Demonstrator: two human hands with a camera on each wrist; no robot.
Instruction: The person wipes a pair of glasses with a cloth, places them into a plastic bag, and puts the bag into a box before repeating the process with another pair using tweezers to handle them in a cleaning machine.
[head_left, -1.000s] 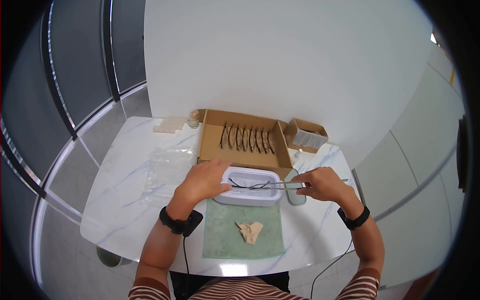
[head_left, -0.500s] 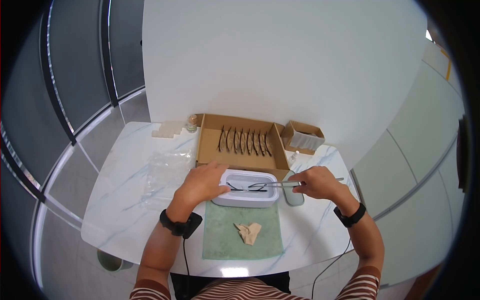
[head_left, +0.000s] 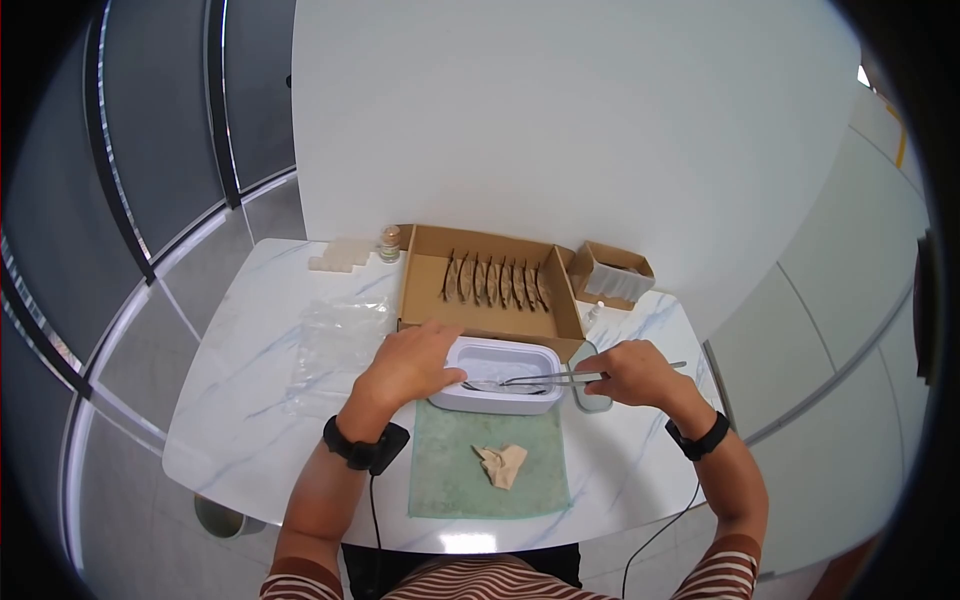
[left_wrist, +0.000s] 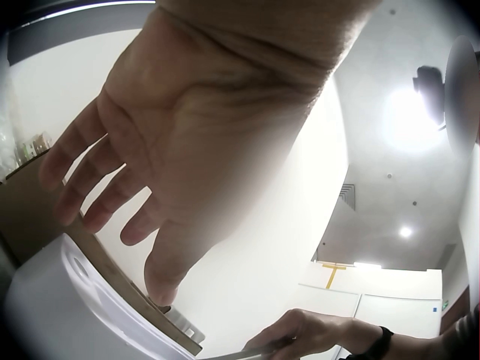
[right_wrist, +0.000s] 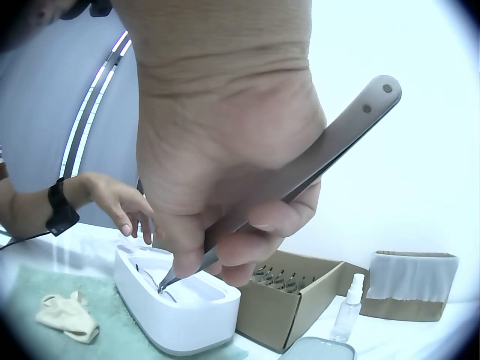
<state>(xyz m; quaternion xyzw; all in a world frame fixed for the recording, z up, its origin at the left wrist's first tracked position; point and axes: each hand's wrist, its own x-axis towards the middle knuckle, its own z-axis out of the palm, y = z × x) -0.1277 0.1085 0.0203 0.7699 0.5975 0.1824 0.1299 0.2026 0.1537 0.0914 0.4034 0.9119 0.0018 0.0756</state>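
Note:
My right hand (head_left: 637,372) grips long metal tweezers (right_wrist: 352,124) between thumb and fingers. Their bent tips reach down into a pale lavender-white tub (head_left: 490,403) that looks like an ultrasonic cleaner. Thin dark-framed glasses (head_left: 540,391) lie inside the tub, by the near wall, with the tweezer tips right at them. Over the tub's left end is my left hand (head_left: 408,366), palm down and fingers spread, its thumb at the rim. In the left wrist view nothing lies between the left fingers (left_wrist: 112,199).
Behind the tub stands a cardboard box (head_left: 430,282) with several glasses in a row. A smaller box (head_left: 630,285), a spray bottle (right_wrist: 347,315) and a grey-green case (head_left: 597,403) are to the right. A tan cloth (head_left: 502,465) lies on a green towel (head_left: 440,480); plastic bags (head_left: 340,340) lie left.
The tweezers have shifted at the glasses, their tips dipping deeper into the tub. The glasses have turned and sunk toward the near wall. My left hand has stayed at the tub's left end.

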